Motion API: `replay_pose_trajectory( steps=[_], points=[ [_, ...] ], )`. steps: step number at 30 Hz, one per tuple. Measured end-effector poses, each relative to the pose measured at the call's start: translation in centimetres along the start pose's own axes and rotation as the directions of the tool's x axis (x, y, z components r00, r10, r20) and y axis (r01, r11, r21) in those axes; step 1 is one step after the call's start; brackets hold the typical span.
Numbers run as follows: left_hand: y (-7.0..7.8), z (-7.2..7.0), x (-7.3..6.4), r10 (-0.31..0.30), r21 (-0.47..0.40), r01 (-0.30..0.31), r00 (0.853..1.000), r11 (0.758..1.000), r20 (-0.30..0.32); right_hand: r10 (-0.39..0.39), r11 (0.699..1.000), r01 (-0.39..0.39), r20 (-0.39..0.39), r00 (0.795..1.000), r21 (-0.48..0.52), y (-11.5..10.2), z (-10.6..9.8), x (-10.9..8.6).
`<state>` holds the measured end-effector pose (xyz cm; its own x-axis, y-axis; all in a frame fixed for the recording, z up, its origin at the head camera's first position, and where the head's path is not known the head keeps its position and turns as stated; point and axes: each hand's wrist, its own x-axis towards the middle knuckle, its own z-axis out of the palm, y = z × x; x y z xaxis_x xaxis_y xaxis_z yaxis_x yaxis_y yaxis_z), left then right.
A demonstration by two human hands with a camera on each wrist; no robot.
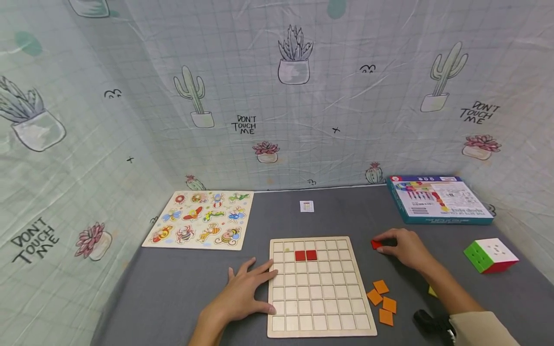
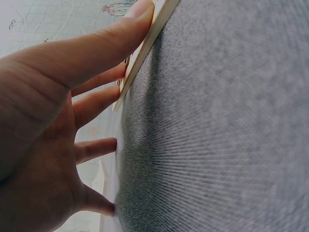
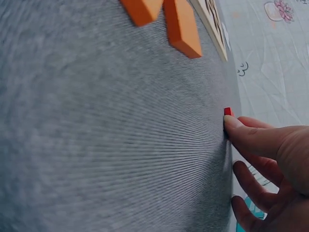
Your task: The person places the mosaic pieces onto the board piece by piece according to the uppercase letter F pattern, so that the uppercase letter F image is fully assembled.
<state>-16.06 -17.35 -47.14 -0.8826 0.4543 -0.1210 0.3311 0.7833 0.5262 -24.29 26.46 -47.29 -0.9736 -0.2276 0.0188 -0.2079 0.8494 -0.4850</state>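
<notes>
Your left hand [image 1: 243,293] touches the wooden grid board [image 1: 306,293] at its left edge; two red tiles [image 1: 311,255] sit in it. Your right hand [image 1: 405,246] pinches another red tile [image 1: 375,244], off the board. Four orange tiles [image 1: 389,304] lie by the board's right edge.

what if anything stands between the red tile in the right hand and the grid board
Nothing visible: only grey tabletop lies between the red tile, pinched in the right hand, and the grid board. The orange tiles lie below that straight line in the head view.

Wooden grid board [image 1: 317,292] (smooth, matt)
</notes>
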Motion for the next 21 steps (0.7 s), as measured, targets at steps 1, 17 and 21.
replay_pose_trajectory(
  steps=[1, 17, 21],
  points=[
    [0.0, 0.0, 0.0, -0.001, 0.000, 0.001, 1.000, 1.000, 0.002, -0.001, 1.000, 0.001, 0.002, 1.000, 0.001, 0.0, 0.0, 0.0],
    [0.0, 0.1, 0.0, -0.001, 0.004, 0.001, 1.000, 1.000, 0.001, -0.034, 0.995, 0.046, -0.130, 0.991, 0.093, -1.5, -1.1, 0.0],
    [0.0, 0.1, 0.1, -0.004, 0.001, 0.004, 1.000, 1.000, 0.002, -0.059, 0.993, 0.073, -0.152, 0.987, 0.091, -2.3, -1.3, 0.2]
  ],
)
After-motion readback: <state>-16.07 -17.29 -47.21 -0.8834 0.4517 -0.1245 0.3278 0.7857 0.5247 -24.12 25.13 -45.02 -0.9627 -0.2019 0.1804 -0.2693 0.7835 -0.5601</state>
